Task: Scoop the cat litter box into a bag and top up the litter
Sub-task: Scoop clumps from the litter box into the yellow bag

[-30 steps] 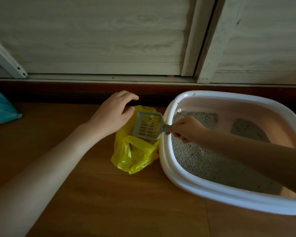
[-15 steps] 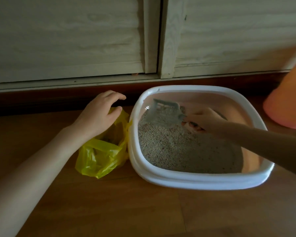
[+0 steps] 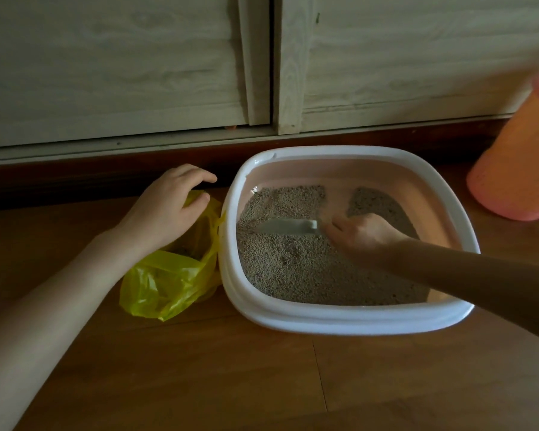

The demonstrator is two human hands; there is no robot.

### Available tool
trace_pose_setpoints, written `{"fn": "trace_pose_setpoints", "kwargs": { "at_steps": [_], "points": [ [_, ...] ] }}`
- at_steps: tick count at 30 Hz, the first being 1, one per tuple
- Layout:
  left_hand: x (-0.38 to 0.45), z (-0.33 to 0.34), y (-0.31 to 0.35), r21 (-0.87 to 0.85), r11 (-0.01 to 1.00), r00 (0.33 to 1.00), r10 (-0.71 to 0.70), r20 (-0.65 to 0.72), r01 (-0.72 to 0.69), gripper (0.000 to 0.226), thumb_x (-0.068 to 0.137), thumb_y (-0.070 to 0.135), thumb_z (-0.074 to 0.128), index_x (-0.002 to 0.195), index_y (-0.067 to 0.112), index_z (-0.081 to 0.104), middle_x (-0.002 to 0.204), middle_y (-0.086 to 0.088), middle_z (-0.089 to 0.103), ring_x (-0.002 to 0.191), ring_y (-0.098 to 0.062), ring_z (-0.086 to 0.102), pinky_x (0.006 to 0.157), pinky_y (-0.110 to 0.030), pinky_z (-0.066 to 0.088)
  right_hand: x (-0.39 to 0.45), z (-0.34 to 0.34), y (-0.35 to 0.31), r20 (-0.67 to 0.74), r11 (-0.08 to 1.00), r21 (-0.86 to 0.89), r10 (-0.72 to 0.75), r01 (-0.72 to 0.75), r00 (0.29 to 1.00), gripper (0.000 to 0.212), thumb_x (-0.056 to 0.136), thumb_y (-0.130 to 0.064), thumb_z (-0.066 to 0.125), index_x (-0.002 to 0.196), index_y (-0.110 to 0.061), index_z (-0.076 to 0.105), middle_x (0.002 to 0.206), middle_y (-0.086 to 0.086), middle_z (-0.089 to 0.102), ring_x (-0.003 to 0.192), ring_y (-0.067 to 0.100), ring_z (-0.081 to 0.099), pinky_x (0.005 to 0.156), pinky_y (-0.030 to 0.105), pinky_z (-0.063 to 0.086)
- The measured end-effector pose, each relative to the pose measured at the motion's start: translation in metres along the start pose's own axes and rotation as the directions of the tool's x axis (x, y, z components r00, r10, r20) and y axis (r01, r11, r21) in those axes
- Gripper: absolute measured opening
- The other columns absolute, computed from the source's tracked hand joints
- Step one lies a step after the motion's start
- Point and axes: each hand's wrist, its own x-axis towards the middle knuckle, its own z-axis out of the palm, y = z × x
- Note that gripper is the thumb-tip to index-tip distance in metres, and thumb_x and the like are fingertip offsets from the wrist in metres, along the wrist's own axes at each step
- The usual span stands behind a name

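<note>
Down on the wooden floor (image 3: 199, 384), right hand (image 3: 360, 234) grips the grey plastic scoop (image 3: 285, 227), dug into grey litter (image 3: 308, 269) inside the white-rimmed pink litter box (image 3: 339, 318). Left hand (image 3: 165, 209) holds the crumpled yellow plastic bag (image 3: 168, 278) open, touching the box's left rim. Orange mesh basket (image 3: 520, 157) sits far right, apart.

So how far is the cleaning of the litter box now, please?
Partly done, it seems: a bare strip of the pink floor shows in the litter box. In hand: the right hand holds the scoop, its blade dug into the litter, while the left hand holds the yellow bag open. Left: tipping this scoop out and topping up; no fresh litter is visible.
</note>
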Motion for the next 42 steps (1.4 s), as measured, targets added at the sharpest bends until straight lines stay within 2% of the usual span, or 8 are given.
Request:
{"fn": "trace_pose_setpoints", "kwargs": {
  "at_steps": [8, 12, 20, 26, 31, 33, 37, 42],
  "points": [
    [0.004, 0.004, 0.009, 0.003, 1.000, 1.000, 0.013, 0.015, -0.013, 0.031, 0.093, 0.017, 0.053, 0.124, 0.016, 0.057, 0.125, 0.002, 0.053, 0.117, -0.014, 0.048, 0.090, -0.024, 0.034, 0.017, -0.005, 0.006, 0.227, 0.913, 0.053, 0.383, -0.404, 0.895, 0.015, 0.096, -0.010, 0.048, 0.107, -0.010, 0.058, 0.080, -0.002, 0.057, 0.054, 0.015, 0.051, 0.045, 0.028, 0.045],
    [0.006, 0.008, 0.014, -0.002, 1.000, 0.999, 0.026, 0.024, -0.026, 0.031, 0.093, 0.016, 0.053, 0.124, 0.015, 0.057, 0.125, 0.001, 0.054, 0.117, -0.015, 0.048, 0.090, -0.025, 0.034, 0.024, -0.002, -0.009, 0.379, 0.965, 0.076, 0.203, -0.249, 0.903, 0.048, 0.097, -0.004, 0.042, 0.140, -0.022, 0.035, 0.100, 0.005, 0.055, 0.051, 0.004, 0.043, 0.037, 0.015, 0.032],
    [0.002, 0.007, 0.012, 0.000, 1.000, 0.999, 0.019, 0.031, -0.019, 0.031, 0.093, 0.015, 0.053, 0.124, 0.015, 0.057, 0.125, 0.001, 0.054, 0.118, -0.015, 0.048, 0.091, -0.024, 0.034, 0.028, -0.012, -0.002, 0.512, 0.990, 0.141, -0.087, 0.016, 0.854, 0.056, 0.094, -0.005, 0.050, 0.140, -0.036, 0.042, 0.123, -0.003, 0.057, 0.081, 0.009, 0.056, 0.065, 0.017, 0.049],
    [-0.001, 0.003, 0.007, 0.015, 1.000, 1.000, 0.005, 0.028, -0.006, 0.031, 0.094, 0.018, 0.052, 0.125, 0.018, 0.057, 0.126, 0.005, 0.053, 0.118, -0.012, 0.047, 0.093, -0.023, 0.033, 0.048, -0.039, 0.024, 0.458, 0.982, 0.140, 0.053, -0.131, 0.887, 0.038, 0.097, -0.015, 0.045, 0.126, -0.038, 0.054, 0.078, -0.011, 0.055, 0.063, 0.003, 0.054, 0.051, 0.015, 0.040],
    [-0.007, 0.002, 0.007, 0.024, 1.000, 0.999, 0.003, 0.045, -0.005, 0.031, 0.094, 0.019, 0.051, 0.125, 0.018, 0.057, 0.126, 0.006, 0.053, 0.118, -0.011, 0.047, 0.092, -0.022, 0.032, 0.071, -0.020, 0.005, 0.371, 0.946, 0.181, 0.187, -0.268, 0.910, 0.053, 0.095, -0.007, 0.044, 0.136, -0.040, 0.042, 0.089, -0.002, 0.057, 0.059, 0.008, 0.058, 0.044, 0.014, 0.040],
    [-0.008, 0.001, 0.007, 0.024, 1.000, 0.999, -0.001, 0.046, 0.000, 0.032, 0.095, 0.020, 0.051, 0.126, 0.018, 0.056, 0.126, 0.006, 0.052, 0.118, -0.010, 0.047, 0.092, -0.022, 0.032, 0.074, -0.011, -0.007, 0.356, 0.931, 0.275, 0.132, -0.239, 0.925, 0.049, 0.094, -0.004, 0.045, 0.135, -0.032, 0.048, 0.100, 0.003, 0.059, 0.071, 0.015, 0.059, 0.057, 0.021, 0.045],
    [-0.007, 0.000, 0.006, 0.014, 1.000, 0.999, -0.013, 0.032, 0.012, 0.031, 0.094, 0.019, 0.051, 0.125, 0.018, 0.057, 0.126, 0.006, 0.052, 0.118, -0.011, 0.047, 0.092, -0.023, 0.033, 0.072, 0.001, -0.022, 0.369, 0.968, 0.242, -0.024, -0.071, 0.929, 0.048, 0.096, -0.009, 0.045, 0.135, -0.037, 0.045, 0.096, -0.008, 0.049, 0.061, 0.003, 0.048, 0.046, 0.012, 0.033],
    [-0.002, 0.008, 0.008, 0.006, 1.000, 0.999, 0.003, 0.041, -0.004, 0.030, 0.094, 0.018, 0.052, 0.123, 0.018, 0.058, 0.124, 0.006, 0.053, 0.116, -0.011, 0.047, 0.091, -0.022, 0.032, 0.042, -0.006, -0.005, 0.493, 0.977, 0.202, -0.165, 0.073, 0.854, 0.046, 0.096, -0.013, 0.047, 0.135, -0.037, 0.045, 0.098, -0.007, 0.060, 0.075, 0.012, 0.058, 0.067, 0.026, 0.054]
  ]
}}
